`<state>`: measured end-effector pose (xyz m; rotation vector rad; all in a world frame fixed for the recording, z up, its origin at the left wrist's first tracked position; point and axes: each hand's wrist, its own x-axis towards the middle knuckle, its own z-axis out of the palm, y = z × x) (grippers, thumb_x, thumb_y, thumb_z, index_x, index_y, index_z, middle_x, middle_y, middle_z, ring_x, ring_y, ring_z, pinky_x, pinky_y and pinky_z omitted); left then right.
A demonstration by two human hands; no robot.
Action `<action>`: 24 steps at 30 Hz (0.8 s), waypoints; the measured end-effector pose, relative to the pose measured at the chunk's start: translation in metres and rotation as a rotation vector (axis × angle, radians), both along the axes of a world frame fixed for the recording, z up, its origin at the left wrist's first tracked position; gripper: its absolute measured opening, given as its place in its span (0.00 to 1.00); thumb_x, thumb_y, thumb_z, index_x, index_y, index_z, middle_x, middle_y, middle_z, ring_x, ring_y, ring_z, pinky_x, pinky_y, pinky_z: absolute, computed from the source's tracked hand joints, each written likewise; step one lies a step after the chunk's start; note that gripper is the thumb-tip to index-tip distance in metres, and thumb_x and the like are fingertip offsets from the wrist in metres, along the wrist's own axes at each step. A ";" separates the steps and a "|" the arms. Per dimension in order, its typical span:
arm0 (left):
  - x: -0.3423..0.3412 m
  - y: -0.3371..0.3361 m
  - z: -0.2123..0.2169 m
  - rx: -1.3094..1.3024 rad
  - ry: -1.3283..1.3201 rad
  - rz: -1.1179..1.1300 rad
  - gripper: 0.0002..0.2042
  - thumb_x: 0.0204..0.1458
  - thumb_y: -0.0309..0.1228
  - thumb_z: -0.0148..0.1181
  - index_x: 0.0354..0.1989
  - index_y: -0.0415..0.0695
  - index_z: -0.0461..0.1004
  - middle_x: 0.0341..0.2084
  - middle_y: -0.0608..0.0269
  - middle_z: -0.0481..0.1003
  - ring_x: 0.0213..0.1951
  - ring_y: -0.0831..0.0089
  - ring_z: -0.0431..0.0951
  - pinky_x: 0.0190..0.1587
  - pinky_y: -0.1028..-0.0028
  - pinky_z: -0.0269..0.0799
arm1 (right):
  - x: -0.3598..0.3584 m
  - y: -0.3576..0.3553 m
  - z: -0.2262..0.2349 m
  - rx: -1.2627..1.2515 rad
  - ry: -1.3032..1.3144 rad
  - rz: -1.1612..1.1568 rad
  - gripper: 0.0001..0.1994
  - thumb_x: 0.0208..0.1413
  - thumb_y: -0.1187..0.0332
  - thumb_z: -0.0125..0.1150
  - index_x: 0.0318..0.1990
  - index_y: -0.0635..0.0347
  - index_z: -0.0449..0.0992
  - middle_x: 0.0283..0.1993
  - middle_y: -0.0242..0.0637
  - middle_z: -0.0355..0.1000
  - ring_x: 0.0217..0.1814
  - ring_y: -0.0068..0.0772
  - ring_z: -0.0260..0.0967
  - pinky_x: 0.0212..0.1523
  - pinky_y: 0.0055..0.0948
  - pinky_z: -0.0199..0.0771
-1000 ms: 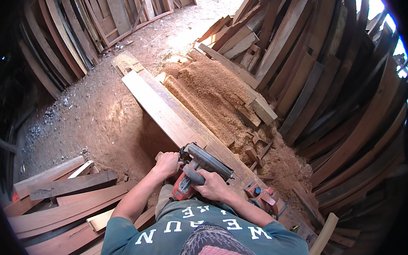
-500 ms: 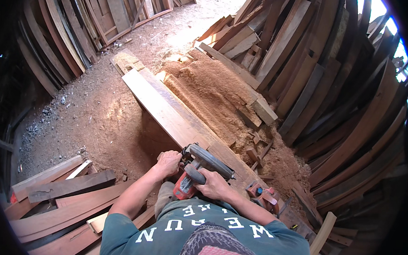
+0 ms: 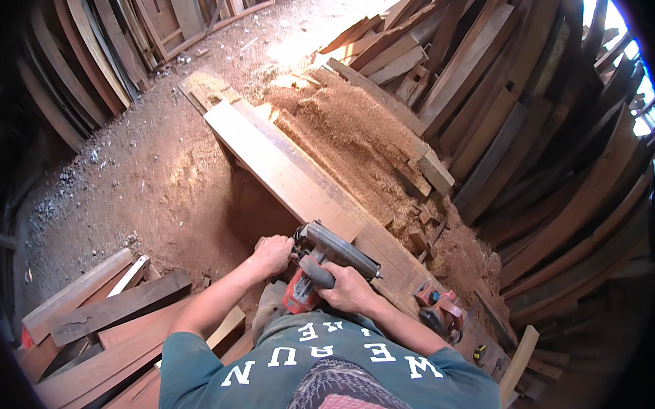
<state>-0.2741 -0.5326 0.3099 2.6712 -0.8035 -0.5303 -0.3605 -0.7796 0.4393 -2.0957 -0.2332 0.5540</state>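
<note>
A red and grey power saw, apparently a circular saw (image 3: 340,250), sits at the near end of a pale plank (image 3: 281,169). My right hand (image 3: 346,288) is wrapped round its dark handle, just behind the long grey guard. My left hand (image 3: 272,255) is closed on the saw's left front part; the exact grip is partly hidden by the fingers. The plank lies along a thicker, rougher timber beam (image 3: 387,258). The saw's body hides where its blade meets the wood, so contact cannot be made out.
Another red power tool (image 3: 440,310) rests on the beam's near right end. Sawdust (image 3: 337,143) is heaped along the beam's far side, with offcuts in it. Loose boards (image 3: 118,309) lie at lower left. Tall planks (image 3: 485,116) lean at right, others (image 3: 93,41) at far left.
The whole view has shifted slightly, so the plank and beam appear a little farther right. Both hands keep their grip on the saw, which has hardly moved.
</note>
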 end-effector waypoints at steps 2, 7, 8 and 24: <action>0.004 0.018 -0.012 0.003 -0.028 -0.063 0.13 0.54 0.34 0.71 0.40 0.38 0.79 0.36 0.44 0.82 0.44 0.45 0.84 0.47 0.50 0.83 | 0.004 0.014 0.001 0.003 -0.001 0.004 0.16 0.58 0.67 0.71 0.52 0.63 0.81 0.40 0.60 0.81 0.46 0.65 0.82 0.46 0.48 0.81; 0.007 0.040 -0.022 -0.151 -0.151 -0.123 0.14 0.55 0.36 0.71 0.40 0.42 0.75 0.35 0.53 0.77 0.42 0.51 0.81 0.46 0.51 0.78 | -0.001 0.032 0.001 -0.014 0.037 -0.036 0.16 0.57 0.67 0.72 0.52 0.63 0.81 0.41 0.60 0.82 0.48 0.65 0.81 0.48 0.50 0.81; 0.003 0.040 -0.023 -0.195 -0.146 -0.090 0.14 0.57 0.37 0.70 0.41 0.41 0.75 0.36 0.52 0.78 0.43 0.50 0.82 0.48 0.51 0.78 | -0.003 0.033 -0.001 -0.002 0.031 -0.056 0.16 0.57 0.68 0.71 0.52 0.63 0.81 0.41 0.61 0.82 0.48 0.67 0.81 0.48 0.52 0.80; -0.091 -0.049 -0.090 -0.672 0.942 0.982 0.15 0.73 0.38 0.61 0.58 0.41 0.79 0.40 0.62 0.84 0.36 0.82 0.81 0.38 0.79 0.75 | -0.006 -0.107 -0.018 -0.085 0.016 -0.085 0.21 0.48 0.69 0.71 0.52 0.60 0.82 0.38 0.59 0.81 0.47 0.66 0.81 0.47 0.56 0.80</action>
